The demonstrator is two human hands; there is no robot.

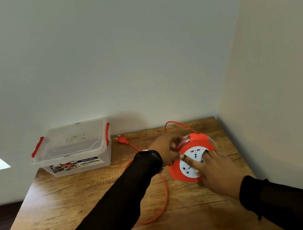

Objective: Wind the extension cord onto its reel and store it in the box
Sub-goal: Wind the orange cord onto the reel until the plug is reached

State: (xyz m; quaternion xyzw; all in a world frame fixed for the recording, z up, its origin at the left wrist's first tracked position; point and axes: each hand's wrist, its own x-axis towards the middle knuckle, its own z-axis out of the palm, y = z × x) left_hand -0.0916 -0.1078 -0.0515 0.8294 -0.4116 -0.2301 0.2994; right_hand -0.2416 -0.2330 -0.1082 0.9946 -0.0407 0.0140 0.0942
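Note:
An orange cord reel point(197, 141) with a white socket face lies flat on the wooden table point(80, 197), near the right wall. My right hand point(217, 172) rests on the socket face with its fingers spread flat. My left hand point(167, 147) grips the reel's left edge, fingers curled around the orange cord there. The loose orange cord point(166, 194) loops across the table under my left arm, and its plug point(121, 139) lies near the back edge. A clear plastic box point(72, 148) with red latches and a closed lid stands at the table's back left corner.
Walls close in behind and to the right of the table. A short loop of cord point(176, 123) arches up behind the reel. The table's left edge drops to a dark floor point(0, 224).

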